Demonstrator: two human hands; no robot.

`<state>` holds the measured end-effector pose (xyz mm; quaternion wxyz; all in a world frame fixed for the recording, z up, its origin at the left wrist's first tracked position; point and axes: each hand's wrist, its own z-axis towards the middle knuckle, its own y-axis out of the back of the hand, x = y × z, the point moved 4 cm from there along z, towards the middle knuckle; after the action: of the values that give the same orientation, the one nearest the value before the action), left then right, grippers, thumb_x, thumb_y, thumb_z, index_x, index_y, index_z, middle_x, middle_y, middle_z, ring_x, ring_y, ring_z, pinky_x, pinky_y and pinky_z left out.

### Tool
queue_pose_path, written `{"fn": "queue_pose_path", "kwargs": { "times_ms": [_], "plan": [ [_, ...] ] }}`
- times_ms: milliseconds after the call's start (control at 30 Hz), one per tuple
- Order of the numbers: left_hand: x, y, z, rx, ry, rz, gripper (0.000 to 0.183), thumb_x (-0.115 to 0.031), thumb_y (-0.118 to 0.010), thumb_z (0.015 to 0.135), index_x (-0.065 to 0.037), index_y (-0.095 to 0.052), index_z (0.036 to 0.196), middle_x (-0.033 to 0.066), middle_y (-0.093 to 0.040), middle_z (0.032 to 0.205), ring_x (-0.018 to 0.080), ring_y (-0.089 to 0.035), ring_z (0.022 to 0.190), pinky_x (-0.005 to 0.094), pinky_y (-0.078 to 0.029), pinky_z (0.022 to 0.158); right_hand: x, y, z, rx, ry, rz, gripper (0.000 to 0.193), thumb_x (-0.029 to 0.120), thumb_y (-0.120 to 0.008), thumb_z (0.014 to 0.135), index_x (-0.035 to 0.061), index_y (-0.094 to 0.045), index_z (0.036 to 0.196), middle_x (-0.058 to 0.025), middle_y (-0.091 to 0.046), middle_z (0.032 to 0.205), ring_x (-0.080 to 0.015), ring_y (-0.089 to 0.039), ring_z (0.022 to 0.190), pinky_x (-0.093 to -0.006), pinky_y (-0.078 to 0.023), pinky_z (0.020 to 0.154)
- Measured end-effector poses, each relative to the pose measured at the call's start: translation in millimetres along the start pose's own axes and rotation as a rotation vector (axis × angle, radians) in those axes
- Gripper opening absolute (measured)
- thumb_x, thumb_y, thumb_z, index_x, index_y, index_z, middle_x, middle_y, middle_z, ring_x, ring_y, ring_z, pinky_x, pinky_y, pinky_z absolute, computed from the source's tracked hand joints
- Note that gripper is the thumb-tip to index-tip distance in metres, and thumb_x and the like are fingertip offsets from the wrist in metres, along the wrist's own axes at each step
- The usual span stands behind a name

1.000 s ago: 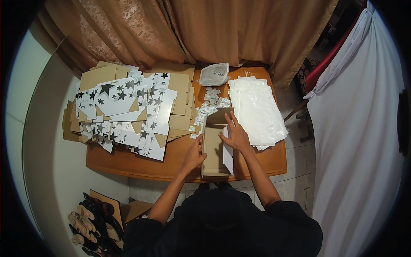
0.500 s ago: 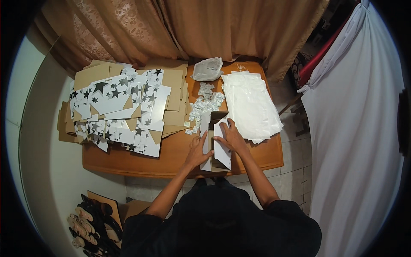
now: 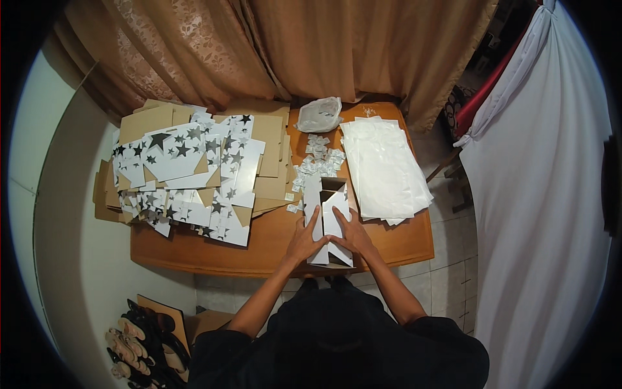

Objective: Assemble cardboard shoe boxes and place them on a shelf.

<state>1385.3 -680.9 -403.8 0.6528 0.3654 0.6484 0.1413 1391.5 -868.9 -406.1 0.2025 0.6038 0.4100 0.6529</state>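
Carton (image 3: 313,198) at near edge of wooden table (image 3: 272,236), left of white sheets (image 3: 385,172); 2 long flaps folded inward. Left hand (image 3: 303,242) lies spread on left flap, right hand (image 3: 354,237) likewise on right; neither grasps.

No legible text, labels, brands, numbers or signs on anything in view.
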Motion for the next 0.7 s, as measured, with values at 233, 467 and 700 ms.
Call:
{"fn": "queue_pose_path", "kwargs": {
  "times_ms": [233,467,700],
  "plan": [
    [15.8,-8.9,-4.1,0.042,-0.012,-0.071,0.102,-0.035,-0.079,0.081,-0.031,-0.018,0.162,0.0353,-0.047,0.134,0.0505,-0.048,0.127,0.0506,-0.045,0.105,10.1,22.6,27.2,-0.185,0.089,-0.254,0.121,0.055,-0.088,0.063,0.0236,-0.024,0.160,-0.0413,-0.019,0.153,-0.0578,-0.042,0.132,-0.0531,-0.047,0.106],
    [17.8,-9.6,-5.9,0.093,-0.008,-0.095,0.105,-0.034,-0.083,0.077,-0.031,-0.020,0.162,0.0339,-0.049,0.136,0.0472,-0.047,0.128,0.0493,-0.044,0.105,3.9,46.9,71.4,0.101,-0.203,-0.195,0.157,0.046,-0.099,0.047,0.0301,0.007,0.161,-0.0388,-0.041,0.135,-0.0562,-0.064,0.102,-0.0536,-0.057,0.085],
    [20.4,-23.2,0.2,0.108,0.025,-0.042,0.100,-0.057,-0.077,0.080,-0.035,-0.022,0.161,0.0356,-0.051,0.126,0.0509,-0.052,0.119,0.0531,-0.045,0.102,-10.5,35.4,73.5,0.069,-0.177,-0.181,0.150,0.044,-0.098,0.053,0.0187,0.002,0.161,-0.0360,-0.042,0.134,-0.0556,-0.063,0.102,-0.0535,-0.057,0.086]
  ]
}}
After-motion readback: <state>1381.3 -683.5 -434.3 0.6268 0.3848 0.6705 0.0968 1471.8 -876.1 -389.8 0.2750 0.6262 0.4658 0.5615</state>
